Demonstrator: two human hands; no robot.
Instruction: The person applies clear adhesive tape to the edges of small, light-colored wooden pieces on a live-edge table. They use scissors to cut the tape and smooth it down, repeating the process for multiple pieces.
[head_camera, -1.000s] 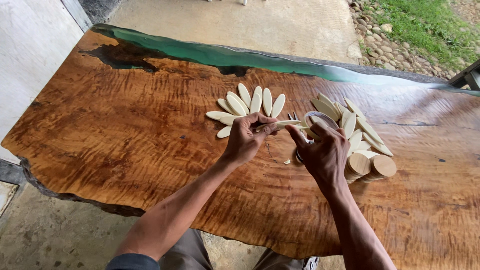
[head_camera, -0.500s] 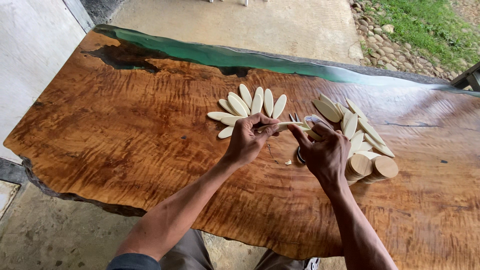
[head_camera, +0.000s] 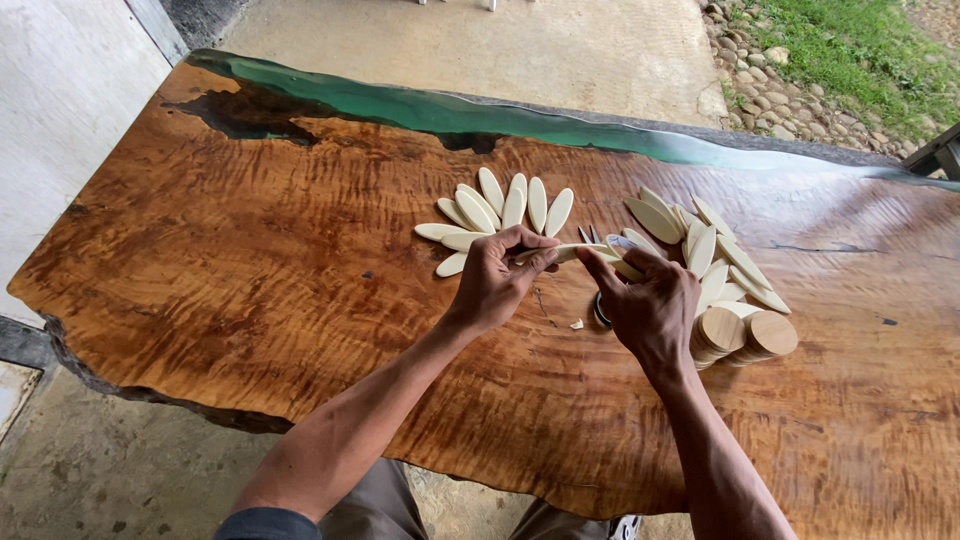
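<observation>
Your left hand (head_camera: 495, 280) and right hand (head_camera: 650, 305) are close together over the middle of the slab (head_camera: 250, 290), both pinched on one pale wooden petal (head_camera: 572, 251) that spans the small gap between them. The left thumb and fingers clamp its left end; the right fingertips close on its right end. Just beyond your left hand a fan of petals (head_camera: 495, 212) lies flat on the wood. Beyond and right of your right hand sits a looser pile of petals (head_camera: 710, 250), with two stacks of round discs (head_camera: 745, 338) just beside that hand. A small chip (head_camera: 576, 324) lies between your wrists. The slab's whole left half is open wood out to its ragged edge; the far edge is a green resin strip (head_camera: 480, 115), well apart from the work
</observation>
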